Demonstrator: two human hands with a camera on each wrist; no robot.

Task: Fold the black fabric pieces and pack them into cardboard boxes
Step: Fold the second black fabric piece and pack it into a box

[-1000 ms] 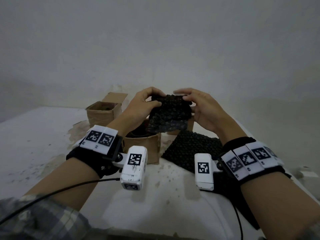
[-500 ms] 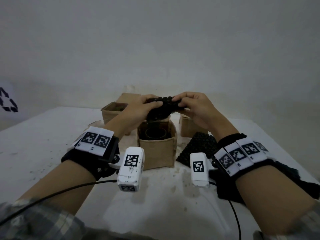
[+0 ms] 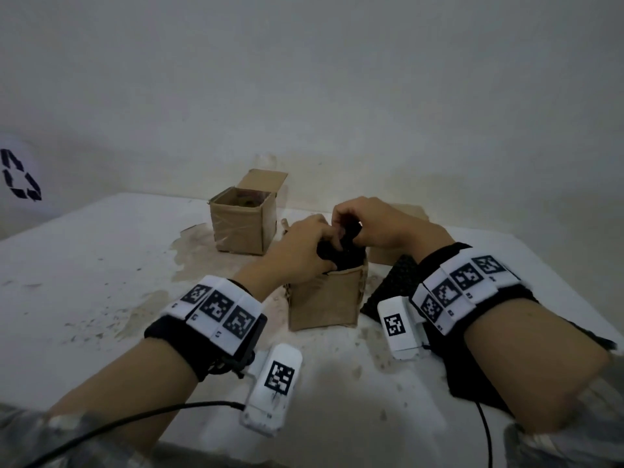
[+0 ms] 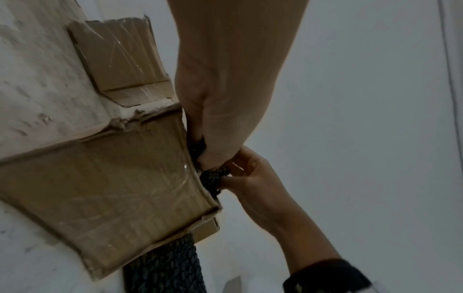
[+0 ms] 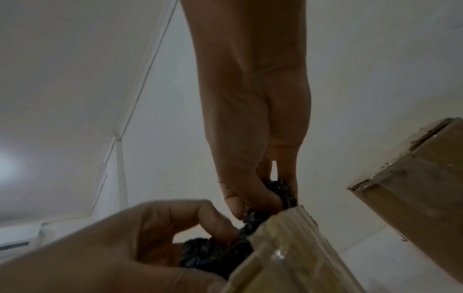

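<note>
Gripping one fabric bundle point(image 3: 344, 251) — left hand point(image 3: 304, 246), right hand point(image 3: 378, 228) — atop one box point(image 3: 326, 304).

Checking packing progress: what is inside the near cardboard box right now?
Folded black fabric bulges from the near box, gripped by the left hand and right hand. Anything beneath it is covered.

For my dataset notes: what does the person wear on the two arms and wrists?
Each wrist carries a black strap topped by white blocks with square black-and-white codes, plus a white coded camera unit beneath. Thin black cables trail off. Plaid sleeves cover the forearms' near ends.
</note>
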